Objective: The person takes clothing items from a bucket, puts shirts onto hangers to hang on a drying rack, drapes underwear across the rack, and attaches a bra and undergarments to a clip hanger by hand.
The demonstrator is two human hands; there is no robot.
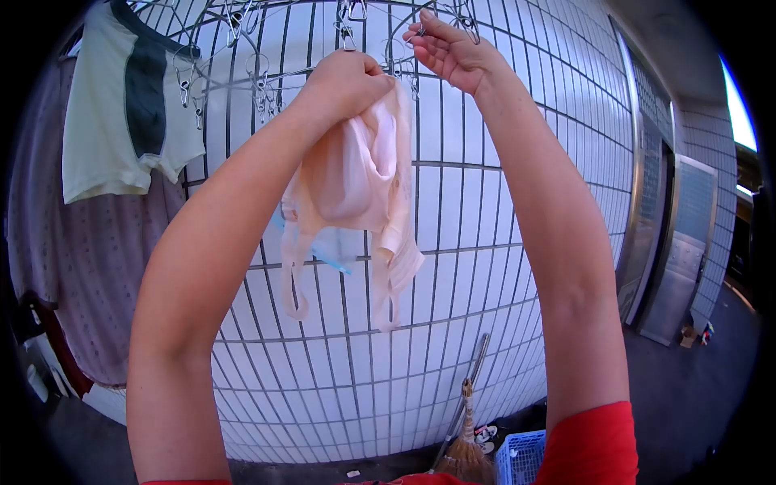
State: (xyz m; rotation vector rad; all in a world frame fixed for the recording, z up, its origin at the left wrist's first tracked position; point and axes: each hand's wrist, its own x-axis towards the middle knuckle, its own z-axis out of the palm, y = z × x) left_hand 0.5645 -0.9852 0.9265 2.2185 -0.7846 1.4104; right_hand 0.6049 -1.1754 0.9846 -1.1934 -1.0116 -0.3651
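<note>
A pale pink bra [347,186] hangs in front of the tiled wall, its straps dangling downward. My left hand [343,85] is closed on its upper edge, the fingers partly hidden behind the cloth. Higher and to the right, my right hand [453,52] has thumb and fingers bent around a small metal clip [420,32] on the drying rack. Several more wire clips hang from the rack [283,77] beside and above my left hand.
Pale shorts with a dark panel [97,121] hang at left, before a patterned purplish garment [105,275]. Below stand a straw broom [466,453] and a blue plastic basket [521,457]. A metal door [677,250] stands at right, beyond the white tiled wall [461,267].
</note>
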